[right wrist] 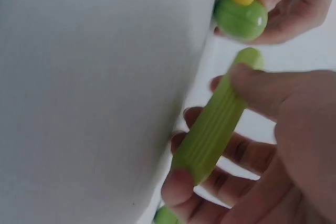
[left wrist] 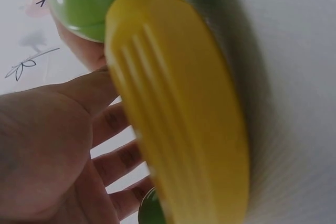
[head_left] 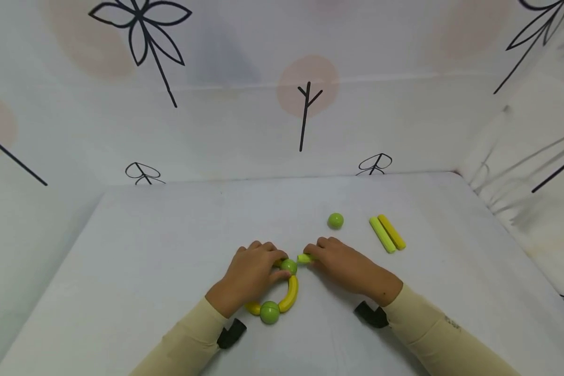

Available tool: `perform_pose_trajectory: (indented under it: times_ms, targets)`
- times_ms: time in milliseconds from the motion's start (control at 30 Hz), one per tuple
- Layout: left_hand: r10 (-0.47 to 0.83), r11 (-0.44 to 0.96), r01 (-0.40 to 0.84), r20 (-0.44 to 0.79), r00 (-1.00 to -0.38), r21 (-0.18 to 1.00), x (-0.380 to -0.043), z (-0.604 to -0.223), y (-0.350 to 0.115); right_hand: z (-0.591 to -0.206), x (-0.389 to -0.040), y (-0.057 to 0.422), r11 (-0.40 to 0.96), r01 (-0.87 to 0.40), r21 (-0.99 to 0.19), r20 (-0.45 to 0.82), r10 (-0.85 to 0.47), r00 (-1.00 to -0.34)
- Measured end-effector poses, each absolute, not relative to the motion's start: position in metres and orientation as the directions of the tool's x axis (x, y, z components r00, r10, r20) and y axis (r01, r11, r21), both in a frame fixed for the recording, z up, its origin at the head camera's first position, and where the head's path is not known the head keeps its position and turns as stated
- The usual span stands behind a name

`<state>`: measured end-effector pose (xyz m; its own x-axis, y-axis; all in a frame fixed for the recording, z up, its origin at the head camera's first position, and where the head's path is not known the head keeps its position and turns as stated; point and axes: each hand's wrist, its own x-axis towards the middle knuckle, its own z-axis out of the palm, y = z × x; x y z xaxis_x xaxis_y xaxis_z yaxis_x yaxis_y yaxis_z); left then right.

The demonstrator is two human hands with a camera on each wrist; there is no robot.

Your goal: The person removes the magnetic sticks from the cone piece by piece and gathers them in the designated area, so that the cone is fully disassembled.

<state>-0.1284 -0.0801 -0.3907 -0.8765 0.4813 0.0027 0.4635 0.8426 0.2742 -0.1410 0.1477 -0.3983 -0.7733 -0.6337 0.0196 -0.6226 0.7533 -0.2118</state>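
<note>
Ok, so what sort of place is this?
Probably a tabletop play corner: a white tabletop, a backdrop printed with plant drawings, and toy-like green balls joined with curved yellow rods.

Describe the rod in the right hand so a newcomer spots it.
Start at the white table, then follow the right sleeve to the right hand. It grips a yellow-green rod. Unlike the similar rod lying beside a yellow rod, this one is held.

We see a ribbed lime-green rod [right wrist: 212, 124], held just beside a glossy green ball [head_left: 289, 267] that touches a ribbed, curved yellow piece [head_left: 290, 295].
</note>
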Motion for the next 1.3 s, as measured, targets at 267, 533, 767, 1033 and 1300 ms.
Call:
perform_pose_trajectory:
  times_ms: [267,533,767,1033,1300]
  targets:
    - [0.478,0.844,0.459,-0.001,-0.879,0.279,-0.128,-0.39,-0.079,-0.379,-0.147,0.161,0.792,-0.451,-0.41,0.056,-0.472,-0.88]
    - [0.483,0.841,0.468,0.014,-0.876,0.271,-0.126,-0.393,-0.079,-0.352,-0.159,0.216,0.847,-0.292,-0.444,0.108,-0.272,-0.956]
    - [0.481,0.84,0.463,0.008,-0.877,0.282,-0.126,-0.391,-0.078,-0.355,-0.176,0.272,0.911,-0.166,-0.377,0.04,-0.163,-0.986]
    - [0.473,0.844,0.45,-0.007,-0.881,0.292,-0.125,-0.391,-0.08,-0.372,-0.196,0.301,0.921,-0.071,-0.382,-0.147,-0.136,-0.98]
    - [0.479,0.84,0.456,-0.008,-0.878,0.293,-0.126,-0.391,-0.08,-0.386,-0.204,0.31,0.931,-0.014,-0.366,-0.26,-0.117,-0.959]
